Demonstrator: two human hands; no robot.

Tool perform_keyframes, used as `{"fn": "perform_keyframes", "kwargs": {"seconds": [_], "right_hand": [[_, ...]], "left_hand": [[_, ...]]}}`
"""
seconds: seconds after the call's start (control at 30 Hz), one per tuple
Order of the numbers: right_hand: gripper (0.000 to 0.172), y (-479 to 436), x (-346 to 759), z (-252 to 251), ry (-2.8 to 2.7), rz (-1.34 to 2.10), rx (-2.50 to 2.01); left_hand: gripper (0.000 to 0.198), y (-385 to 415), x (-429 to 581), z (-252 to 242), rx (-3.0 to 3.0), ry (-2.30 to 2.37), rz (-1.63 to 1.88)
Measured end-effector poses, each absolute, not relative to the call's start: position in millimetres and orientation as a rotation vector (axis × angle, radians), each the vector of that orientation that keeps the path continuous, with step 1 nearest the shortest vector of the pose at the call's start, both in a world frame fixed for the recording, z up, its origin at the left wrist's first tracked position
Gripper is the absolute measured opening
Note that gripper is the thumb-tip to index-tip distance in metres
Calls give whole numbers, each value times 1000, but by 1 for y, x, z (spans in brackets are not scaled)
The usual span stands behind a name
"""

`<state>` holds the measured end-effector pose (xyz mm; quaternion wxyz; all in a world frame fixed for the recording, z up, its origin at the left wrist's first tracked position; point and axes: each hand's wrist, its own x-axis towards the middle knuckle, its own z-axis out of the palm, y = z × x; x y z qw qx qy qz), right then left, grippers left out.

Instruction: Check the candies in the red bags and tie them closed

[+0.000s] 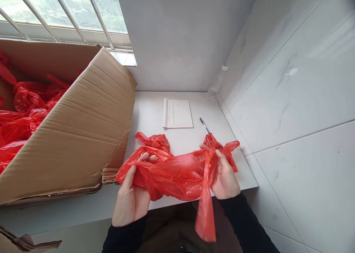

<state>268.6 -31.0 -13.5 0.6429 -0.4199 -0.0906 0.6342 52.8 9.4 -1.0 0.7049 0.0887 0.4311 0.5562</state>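
Fingers (129, 176) of the left hand (131, 199) are closed on one bunched end of a red plastic bag (177, 171), and those of the right hand (225, 179) pinch the other end by its handles. The bag is stretched just above the near edge of the white surface (149, 116), its long axis running left to right; one handle strip (205, 212) hangs straight down. Crumpled folds hide the bag's mouth and most fingertips. Beyond lie a printed sheet (179, 113), its text too small to read, a pen (204, 125) and, by the wall, a faint clear bottle (214, 89). A cardboard box (83, 127), cut off at left, holds red bags (24, 109).
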Motion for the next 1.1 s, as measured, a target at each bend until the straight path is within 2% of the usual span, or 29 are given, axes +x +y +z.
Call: {"fn": "perform_keyframes", "kwargs": {"seconds": [0.1,0.2,0.27,0.43,0.47,0.5,0.6,0.63,0.87,1.03,1.1], "right_hand": [[47,-35,279,-20,-398,1419,-963],[42,-48,295,-31,-716,1278,-994],[44,-59,306,-37,-931,1247,-1064],[84,-74,311,-40,-1463,1191,-1374],[83,-73,306,-40,-1529,1116,-1400],[73,-70,300,-40,-1575,1026,-1398],[21,-58,280,-35,-1549,806,-1281],[13,-54,274,-33,-1481,791,-1223],[35,-43,250,-30,-666,1238,-915],[28,-34,246,-34,-518,1313,-837],[31,-32,244,-32,-549,1351,-834]], "left_hand": [[25,12,50,-1,163,907,1257],[29,16,48,0,58,874,1242],[30,19,47,0,1,873,1247],[27,21,49,-2,-17,853,1232],[27,20,50,-3,-11,846,1221],[26,19,51,-3,-1,837,1209],[24,15,53,-4,37,806,1168],[24,14,53,-4,48,797,1155],[22,8,47,-10,75,769,1169],[17,8,41,-18,150,743,1269],[11,7,43,-20,234,728,1225]]}}
